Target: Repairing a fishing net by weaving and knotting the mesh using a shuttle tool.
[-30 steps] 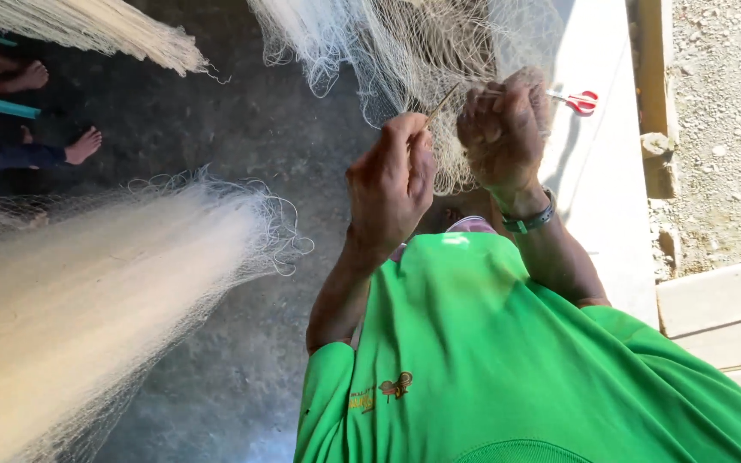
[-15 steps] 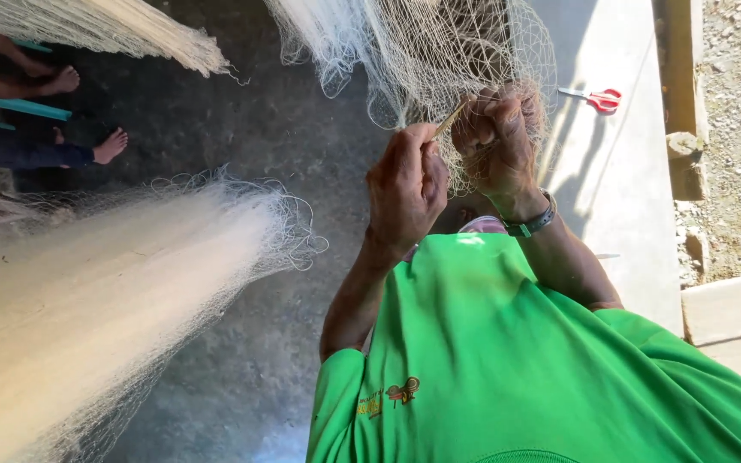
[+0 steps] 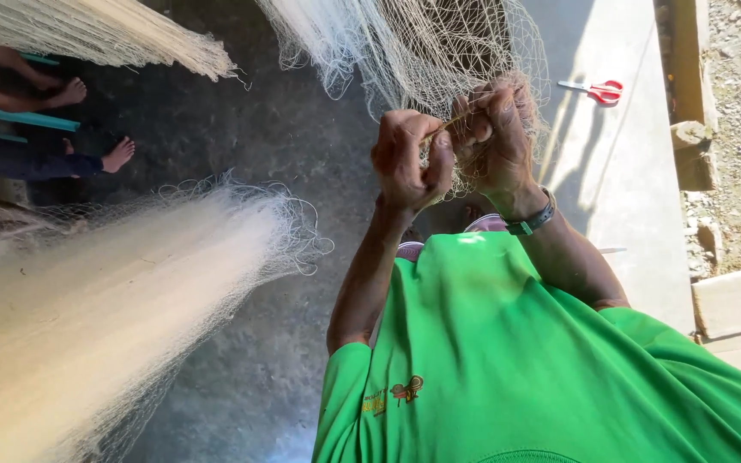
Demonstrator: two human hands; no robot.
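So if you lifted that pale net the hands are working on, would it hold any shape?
Probably not. The net hangs in loose folds, so it looks floppy. Its thin open mesh suggests lightness. The left hand and right hand pinch it, and the strands seem apt to snag.

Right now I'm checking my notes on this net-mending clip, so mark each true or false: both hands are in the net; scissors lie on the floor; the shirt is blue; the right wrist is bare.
1. Both the left hand and the right hand grip the fishing net. True.
2. Red-handled scissors lie on the concrete floor. True.
3. The shirt is blue. False: it is green.
4. The right wrist is bare. False: it wears a wristband.
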